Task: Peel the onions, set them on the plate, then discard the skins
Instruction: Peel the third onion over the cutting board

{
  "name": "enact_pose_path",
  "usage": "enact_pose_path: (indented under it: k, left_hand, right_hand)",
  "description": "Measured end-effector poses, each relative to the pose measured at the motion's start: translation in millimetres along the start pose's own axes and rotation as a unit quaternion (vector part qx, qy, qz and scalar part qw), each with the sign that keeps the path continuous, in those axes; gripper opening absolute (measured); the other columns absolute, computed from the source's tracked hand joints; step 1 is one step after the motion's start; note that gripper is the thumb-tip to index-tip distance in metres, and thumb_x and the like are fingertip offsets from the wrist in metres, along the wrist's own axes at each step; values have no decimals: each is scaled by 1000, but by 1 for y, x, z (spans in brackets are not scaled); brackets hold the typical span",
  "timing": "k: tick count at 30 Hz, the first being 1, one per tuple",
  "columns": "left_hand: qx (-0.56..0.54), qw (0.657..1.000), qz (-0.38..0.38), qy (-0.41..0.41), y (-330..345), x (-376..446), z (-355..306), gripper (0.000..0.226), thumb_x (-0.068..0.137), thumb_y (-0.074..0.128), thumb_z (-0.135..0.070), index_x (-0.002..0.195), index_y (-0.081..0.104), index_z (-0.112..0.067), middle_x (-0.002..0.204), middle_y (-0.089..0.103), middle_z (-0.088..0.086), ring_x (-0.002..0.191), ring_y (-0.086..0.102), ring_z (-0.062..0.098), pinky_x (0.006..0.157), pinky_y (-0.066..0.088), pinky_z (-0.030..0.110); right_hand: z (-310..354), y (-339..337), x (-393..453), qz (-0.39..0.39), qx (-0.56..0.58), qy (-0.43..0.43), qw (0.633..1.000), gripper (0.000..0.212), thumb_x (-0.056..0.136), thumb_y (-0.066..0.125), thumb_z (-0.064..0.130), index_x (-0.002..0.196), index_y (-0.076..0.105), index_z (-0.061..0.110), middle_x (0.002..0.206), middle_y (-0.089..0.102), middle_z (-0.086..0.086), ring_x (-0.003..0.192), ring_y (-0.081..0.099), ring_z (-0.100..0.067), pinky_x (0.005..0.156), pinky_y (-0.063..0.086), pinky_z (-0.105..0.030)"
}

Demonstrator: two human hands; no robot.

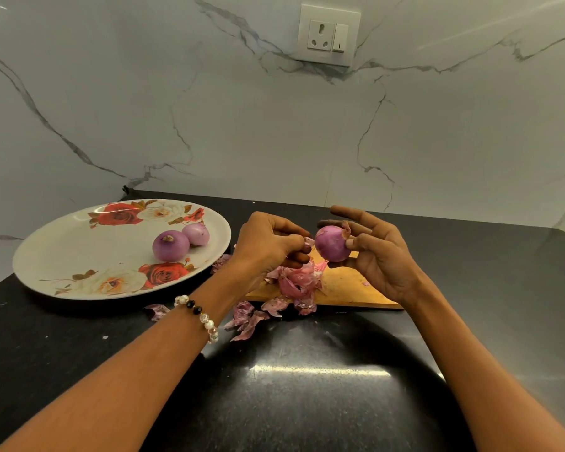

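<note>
My right hand (380, 252) holds a purple onion (331, 243) between thumb and fingertips above the wooden cutting board (349, 287). A small flap of skin still clings to the onion's top. My left hand (268, 244) pinches a thin strip of onion skin (308, 242) right beside the onion. Two peeled onions (171, 245) (195, 234) lie side by side on the floral plate (79, 252) at the left. A heap of pink skins (296, 280) lies on the board's left end, under my hands.
More loose skins (248, 319) are scattered on the black counter (291, 386) in front of the board, and one piece (157, 311) lies near the plate's rim. A marble wall with a socket (328, 34) stands behind.
</note>
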State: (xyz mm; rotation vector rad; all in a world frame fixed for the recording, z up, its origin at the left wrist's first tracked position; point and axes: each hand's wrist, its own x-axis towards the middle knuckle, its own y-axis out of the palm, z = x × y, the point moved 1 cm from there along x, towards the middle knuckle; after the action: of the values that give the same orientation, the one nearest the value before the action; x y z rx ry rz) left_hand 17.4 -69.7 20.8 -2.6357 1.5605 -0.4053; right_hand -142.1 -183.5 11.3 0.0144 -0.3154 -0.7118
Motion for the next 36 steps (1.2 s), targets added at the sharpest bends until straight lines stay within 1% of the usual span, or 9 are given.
enact_pose_path:
  k: [3,6,11,14,18,21,25,28,36]
  left_hand:
    - [-12,1000,-28,3,-1,0,-1,15,85,67,-3,99,71,-5,82,73,12,69,72,23,66,61,36]
    - [-14,999,-50,5,-2,1,-1,14,85,67,-5,98,71,-11,83,73,10,69,72,22,66,61,36]
    - [26,999,-30,9,1,1,-1,12,89,64,-7,95,74,-11,89,73,8,72,72,17,67,61,35]
    - [67,997,-15,29,6,1,0,10,87,69,-19,93,74,-15,85,72,0,79,69,13,74,59,32]
    - [93,993,-7,77,8,-2,-4,30,81,72,-34,106,71,-16,90,69,-7,82,66,4,73,53,17]
    - [44,998,20,47,9,-3,-4,39,80,73,-31,113,67,-13,94,72,2,76,71,13,71,58,25]
    - [11,999,34,2,9,-2,0,37,81,73,-23,115,66,-9,94,73,9,75,73,19,76,60,35]
    - [-22,999,34,-19,8,-2,-1,30,82,72,-12,111,68,-4,88,73,11,75,72,21,76,60,35]
    - [-56,997,40,-28,6,-4,-1,23,83,69,-1,106,70,-3,83,73,11,71,72,20,68,60,28]
  right_hand:
    - [0,-2,0,-16,26,1,1000,49,80,53,-8,124,61,13,118,68,-11,112,64,-31,74,59,-47]
    - [2,-3,1,-46,75,4,996,45,89,40,-14,121,61,9,111,64,-8,108,63,-32,67,60,-45]
    - [2,-5,1,-86,113,25,990,35,91,35,-2,110,63,8,134,52,-25,110,60,-45,65,58,-39]
    - [1,-4,1,-78,130,37,988,31,89,40,5,110,63,6,137,50,-30,107,60,-42,68,57,-38]
    - [1,0,1,-54,129,46,989,35,82,56,15,114,62,3,131,55,-29,98,65,-34,71,58,-38]
    - [-1,3,2,-26,100,33,994,29,82,65,8,111,64,4,119,62,-23,94,68,-31,70,60,-39]
    - [-5,4,3,8,75,25,997,60,60,91,21,112,65,4,114,67,-19,101,68,-34,71,60,-40]
    - [-7,4,4,10,47,27,998,76,49,97,27,115,65,5,120,64,-21,108,66,-35,76,60,-42]
    - [-7,5,4,11,53,29,998,74,50,97,25,114,66,5,117,66,-18,110,65,-36,79,60,-47]
